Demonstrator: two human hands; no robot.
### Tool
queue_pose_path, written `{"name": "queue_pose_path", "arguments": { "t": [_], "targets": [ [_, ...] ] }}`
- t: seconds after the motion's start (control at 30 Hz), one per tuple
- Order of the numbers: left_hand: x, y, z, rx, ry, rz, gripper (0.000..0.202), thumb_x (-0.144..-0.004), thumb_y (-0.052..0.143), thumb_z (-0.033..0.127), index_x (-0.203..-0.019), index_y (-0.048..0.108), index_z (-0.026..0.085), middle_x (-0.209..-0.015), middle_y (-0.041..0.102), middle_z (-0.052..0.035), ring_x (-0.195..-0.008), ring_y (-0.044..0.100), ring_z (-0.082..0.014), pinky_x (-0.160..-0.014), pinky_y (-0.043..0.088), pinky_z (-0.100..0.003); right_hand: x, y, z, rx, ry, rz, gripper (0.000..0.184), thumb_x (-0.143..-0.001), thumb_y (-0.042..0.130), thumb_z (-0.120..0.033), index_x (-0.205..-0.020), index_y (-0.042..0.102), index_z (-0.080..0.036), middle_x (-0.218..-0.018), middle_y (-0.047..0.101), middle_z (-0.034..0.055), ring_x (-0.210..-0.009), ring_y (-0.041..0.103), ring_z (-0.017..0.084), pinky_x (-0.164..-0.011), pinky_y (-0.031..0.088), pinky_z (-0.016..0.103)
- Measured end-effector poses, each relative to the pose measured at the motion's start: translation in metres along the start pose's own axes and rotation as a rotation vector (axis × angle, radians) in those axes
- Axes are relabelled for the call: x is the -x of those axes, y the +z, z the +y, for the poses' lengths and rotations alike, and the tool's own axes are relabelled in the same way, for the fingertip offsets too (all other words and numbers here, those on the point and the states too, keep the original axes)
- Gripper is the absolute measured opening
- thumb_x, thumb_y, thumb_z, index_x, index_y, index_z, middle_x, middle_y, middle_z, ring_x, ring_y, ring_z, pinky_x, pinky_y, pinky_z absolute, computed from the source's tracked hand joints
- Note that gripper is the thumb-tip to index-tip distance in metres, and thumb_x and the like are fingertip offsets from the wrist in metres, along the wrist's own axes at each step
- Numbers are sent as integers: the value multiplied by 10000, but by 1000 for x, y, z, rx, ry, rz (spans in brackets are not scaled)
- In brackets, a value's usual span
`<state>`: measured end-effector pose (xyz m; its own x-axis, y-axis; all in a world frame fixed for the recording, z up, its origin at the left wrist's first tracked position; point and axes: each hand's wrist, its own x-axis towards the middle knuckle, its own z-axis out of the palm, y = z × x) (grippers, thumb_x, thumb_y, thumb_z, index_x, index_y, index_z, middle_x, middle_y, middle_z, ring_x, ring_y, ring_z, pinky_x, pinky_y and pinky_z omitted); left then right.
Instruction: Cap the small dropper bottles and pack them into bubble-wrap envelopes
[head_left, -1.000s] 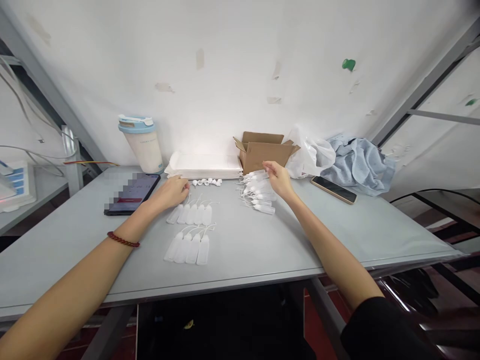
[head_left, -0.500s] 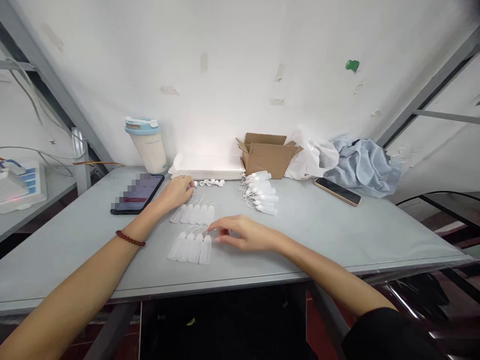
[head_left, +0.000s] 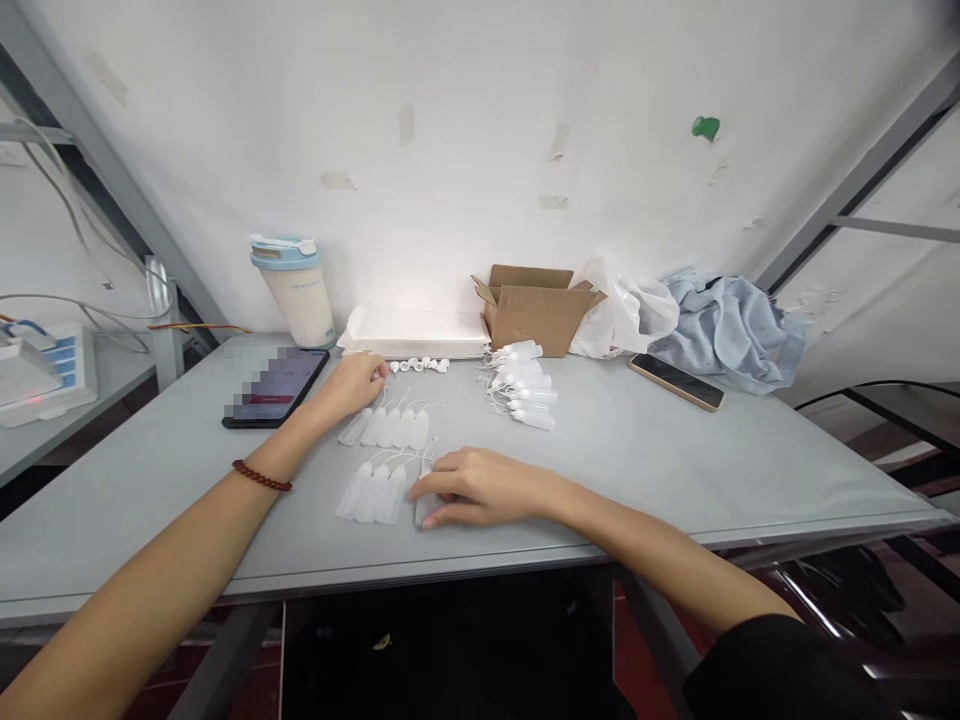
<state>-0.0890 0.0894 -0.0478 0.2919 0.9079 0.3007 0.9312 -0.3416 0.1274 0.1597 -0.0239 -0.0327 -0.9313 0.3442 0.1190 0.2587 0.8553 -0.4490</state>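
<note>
Head cam view only. The right hand (head_left: pixel 474 487) is lying flat on the desk (head_left: pixel 675 460), fingers (head_left: pixel 439 490) stretched out and close together on top of one small squeeze bottle (head_left: pixel 424 508). They're pressing on it, not wrapped round it. That bottle sits at the right end of the near row of bottles (head_left: pixel 371 492).

The left hand (head_left: pixel 352 380) is curled up at the far row of bottles (head_left: pixel 388 428), just beside a scatter of little white caps (head_left: pixel 421 365). Honestly can't tell if it's pinching anything.

My guess is these bottles weigh next to nothing: thin, soft, squashy plastic, a bit slick, with a skinny tether on the cap. I'd take one by the body between thumb and fingertip rather than by the nozzle.

As for containers, the cardboard box (head_left: pixel 534 305) has its flaps open, but the inside is hidden from here. The shallow white tray (head_left: pixel 412 330) looks bare as far as I can see. The lidded tumbler (head_left: pixel 294 290) is closed. There's also a loose pile of bottles (head_left: pixel 519 388) out on the desk in front of the box.
</note>
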Motion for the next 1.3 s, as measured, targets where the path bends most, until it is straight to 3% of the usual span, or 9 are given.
{"name": "queue_pose_path", "arguments": {
  "t": [0.2, 0.4, 0.53, 0.67, 0.77, 0.87, 1.07, 1.3],
  "targets": [
    [3, -13, 9, 62, -158, 80, 191, -711, 455, 220, -807, 614, 173, -813, 683, -89, -800, 627, -258, -678, 427, -312, 4, -4, 5, -82, 69, 21, 309, -891, 515, -385, -1064, 637, -161, -740, 597, 23, -623, 525, 103, -637, 407, 216],
    [5, -28, 31, 533, -233, 131, 266, -652, 637, 358, -828, 603, 162, -874, 681, -79, -826, 636, -225, -769, 471, -325, 9, -13, 15, -73, 105, 147, 255, -898, 507, -361, -1014, 635, -174, -846, 611, 40, -644, 525, 97, -658, 419, 224],
    [12, -36, 52, 884, -217, 78, 378, -637, 701, 396, -928, 637, 164, -947, 677, -70, -881, 621, -212, -779, 480, -328, 11, -19, 23, -3, 172, 341, 188, -905, 494, -311, -969, 612, -180, -778, 589, 22, -682, 537, 113, -673, 425, 240],
    [20, -41, 73, 1143, -226, -10, 363, -648, 727, 375, -956, 678, 190, -1000, 680, -60, -915, 601, -200, -826, 463, -338, 11, -18, 28, -14, 161, 490, 120, -884, 522, -274, -939, 582, -187, -812, 599, 22, -713, 551, 112, -652, 439, 228],
    [25, -42, 88, 1291, -261, -93, 318, -631, 753, 335, -904, 699, 182, -1001, 679, -59, -909, 598, -192, -867, 448, -353, 11, -16, 29, -37, 132, 550, 82, -875, 524, -246, -903, 570, -184, -828, 600, 24, -697, 549, 102, -637, 449, 223],
    [29, -42, 96, 1416, -267, -167, 302, -619, 769, 296, -885, 698, 171, -914, 684, -50, -901, 606, -187, -889, 443, -361, 10, -16, 27, -70, 126, 531, 71, -876, 496, -210, -882, 563, -188, -820, 603, 18, -676, 537, 96, -633, 460, 222],
    [31, -39, 97, 1391, -214, -269, 276, -626, 762, 284, -876, 698, 185, -947, 689, -49, -889, 618, -191, -866, 464, -373, 11, -17, 31, -52, 148, 415, 136, -860, 437, -123, -886, 556, -184, -844, 613, 21, -719, 531, 109, -671, 439, 235],
    [30, -38, 99, 1179, -155, -217, 271, -629, 730, 316, -857, 686, 176, -957, 699, -66, -922, 627, -228, -882, 464, -395, 13, -17, 38, 81, 147, 342, 234, -830, 393, -73, -905, 592, -171, -847, 555, 43, -698, 486, 129, -669, 392, 258]
  ]
}}
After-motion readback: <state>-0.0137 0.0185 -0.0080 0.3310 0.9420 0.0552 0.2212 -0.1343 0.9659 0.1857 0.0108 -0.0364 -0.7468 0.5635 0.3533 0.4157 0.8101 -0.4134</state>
